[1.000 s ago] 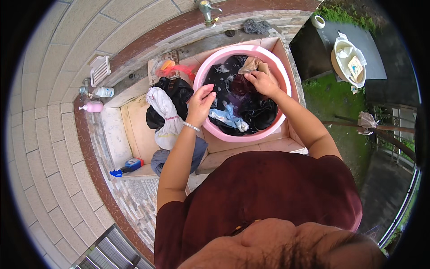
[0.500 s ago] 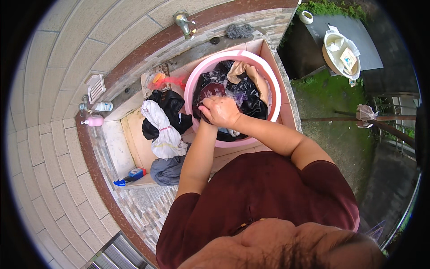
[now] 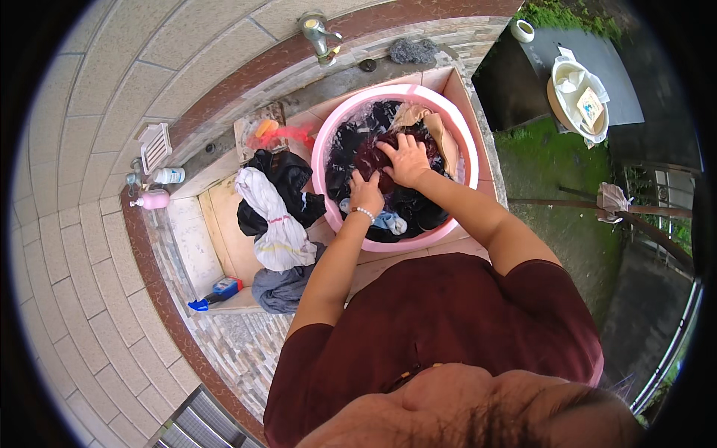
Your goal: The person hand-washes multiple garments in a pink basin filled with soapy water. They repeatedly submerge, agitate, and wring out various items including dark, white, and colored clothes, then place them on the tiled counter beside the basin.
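A pink basin (image 3: 470, 160) holds wet laundry in sudsy water. My right hand (image 3: 408, 161) rests with spread fingers on a dark red cloth (image 3: 369, 158) in the middle of it. Beside it, nearer my body, my left hand (image 3: 367, 193) presses its parted fingers on the near left part of the same cloth; a bead bracelet circles that wrist. Black clothes (image 3: 340, 153) lie around the dark red cloth. At the basin's right side is a beige garment (image 3: 449, 145), and a light blue cloth (image 3: 390, 222) shows near the front rim.
Left of the basin lie a black garment (image 3: 287, 175), a white cloth (image 3: 272, 224) and a grey cloth (image 3: 280, 287). A blue-and-red brush (image 3: 218, 293) sits at the sink's near left. Behind are a tap (image 3: 319, 36), a scouring pad (image 3: 413, 51) and a red net (image 3: 287, 134).
My hands were together at the basin's left, the right over the left. Now they are apart, spread on the dark red cloth, the right hand farther right and away from me.
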### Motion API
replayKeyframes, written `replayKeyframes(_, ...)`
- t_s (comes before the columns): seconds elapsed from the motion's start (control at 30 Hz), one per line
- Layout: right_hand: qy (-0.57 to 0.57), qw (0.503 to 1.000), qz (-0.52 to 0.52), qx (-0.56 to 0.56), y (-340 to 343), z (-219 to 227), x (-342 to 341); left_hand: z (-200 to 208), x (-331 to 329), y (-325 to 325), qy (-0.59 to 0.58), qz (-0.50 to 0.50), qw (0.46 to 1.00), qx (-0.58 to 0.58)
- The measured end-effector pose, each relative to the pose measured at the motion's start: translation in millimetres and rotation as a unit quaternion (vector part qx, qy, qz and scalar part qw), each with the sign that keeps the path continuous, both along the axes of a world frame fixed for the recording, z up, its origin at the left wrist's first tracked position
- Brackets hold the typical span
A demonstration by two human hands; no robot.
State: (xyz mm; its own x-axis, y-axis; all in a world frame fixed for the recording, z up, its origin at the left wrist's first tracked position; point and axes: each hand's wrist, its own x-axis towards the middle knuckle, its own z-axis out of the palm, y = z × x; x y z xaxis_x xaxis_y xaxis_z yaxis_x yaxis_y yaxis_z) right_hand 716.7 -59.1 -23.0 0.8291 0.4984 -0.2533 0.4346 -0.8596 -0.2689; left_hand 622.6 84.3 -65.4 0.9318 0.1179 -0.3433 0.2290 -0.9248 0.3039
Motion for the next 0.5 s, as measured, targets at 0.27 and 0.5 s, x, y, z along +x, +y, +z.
replayKeyframes(0.27,0.077,0.954,-0.257,0.131,11,-30,47,40,30,23,0.036,0.48,0.498,-0.722)
replayKeyframes(0.5,-0.007,0.901,0.108,0.42,15,79,-60,50,41,28,0.051,0.313,0.398,-0.86)
